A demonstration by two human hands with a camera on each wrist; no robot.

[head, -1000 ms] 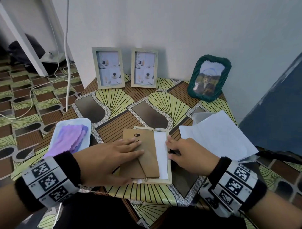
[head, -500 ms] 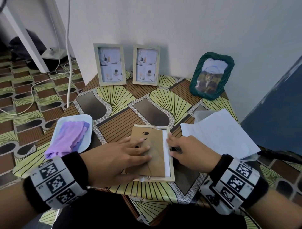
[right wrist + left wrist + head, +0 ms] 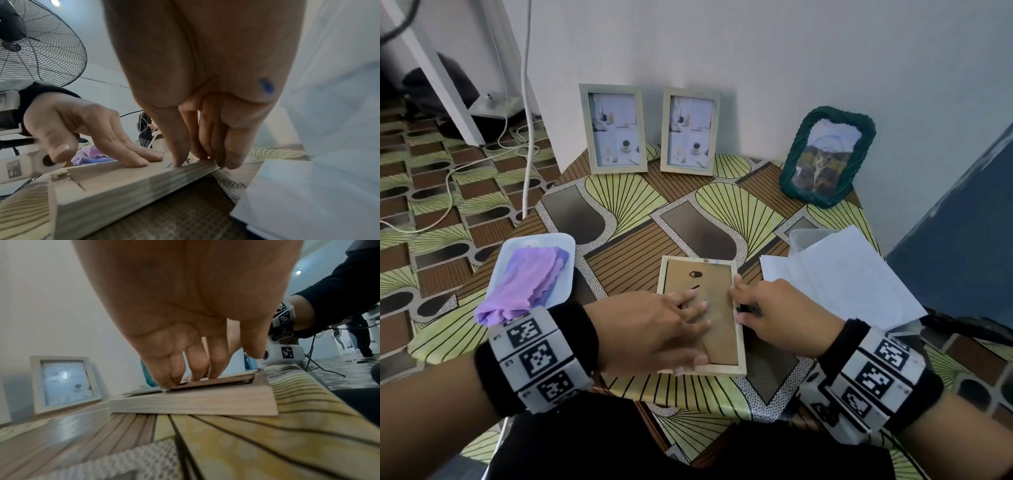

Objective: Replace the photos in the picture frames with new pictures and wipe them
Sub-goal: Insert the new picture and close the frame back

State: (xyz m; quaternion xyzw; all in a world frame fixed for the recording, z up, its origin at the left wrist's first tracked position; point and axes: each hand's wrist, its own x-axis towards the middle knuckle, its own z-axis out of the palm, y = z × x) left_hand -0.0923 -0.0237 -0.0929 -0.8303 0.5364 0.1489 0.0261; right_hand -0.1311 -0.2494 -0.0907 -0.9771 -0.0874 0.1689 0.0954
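A light wooden picture frame [image 3: 739, 342] lies face down near the table's front edge. Its brown backing board [image 3: 707, 277] sits inside the rim and fills the opening. My left hand [image 3: 693, 310] lies on the board with straight fingers [image 3: 174, 374] pressing down, and its thumb reaches the frame's near rail. My right hand [image 3: 736, 303] stands at the frame's right rail [image 3: 123, 186]: the thumb tip rests on top of it, and the straight fingers [image 3: 228, 155] touch its outer side. Neither hand holds anything.
Two pale frames [image 3: 613, 132] [image 3: 690, 132] and a green woven frame [image 3: 825, 157] lean on the wall. A white tray [image 3: 566, 246] with a purple cloth [image 3: 527, 284] lies left. White papers [image 3: 846, 277] over a clear box [image 3: 804, 238] lie right. Cables run across the floor at left.
The backing board has slid right and dropped into the frame, covering the white strip seen before. My left hand moved with it. My right hand stayed at the right rail.
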